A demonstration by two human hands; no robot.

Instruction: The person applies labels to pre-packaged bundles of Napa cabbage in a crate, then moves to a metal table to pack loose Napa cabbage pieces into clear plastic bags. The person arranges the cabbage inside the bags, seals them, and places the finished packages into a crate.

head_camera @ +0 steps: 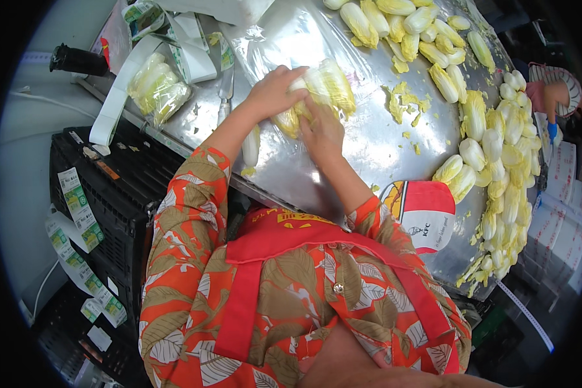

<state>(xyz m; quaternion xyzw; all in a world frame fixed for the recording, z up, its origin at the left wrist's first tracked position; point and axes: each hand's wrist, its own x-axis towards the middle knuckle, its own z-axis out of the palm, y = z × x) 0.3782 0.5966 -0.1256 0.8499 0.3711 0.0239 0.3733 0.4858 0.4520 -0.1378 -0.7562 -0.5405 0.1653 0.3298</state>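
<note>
My left hand (275, 94) and my right hand (324, 128) both close around a group of small napa cabbages (327, 85) on the metal table (388, 150). Clear plastic film (291, 36) lies under and beyond them; how far it wraps them I cannot tell. One loose cabbage (251, 148) rests below my left forearm. A knife (226, 89) lies to the left of that arm. Farther left, a plastic-wrapped pack of cabbages (157, 89) sits beside a looping strip of labels (126, 80).
Many cabbages (507, 145) are heaped along the right side, with more (407, 24) at the far edge. Leaf scraps (402, 102) lie between. A red and white paper piece (424, 216) is near my right elbow. Black crates (111, 184) stand left; a co-worker (555, 92) is at far right.
</note>
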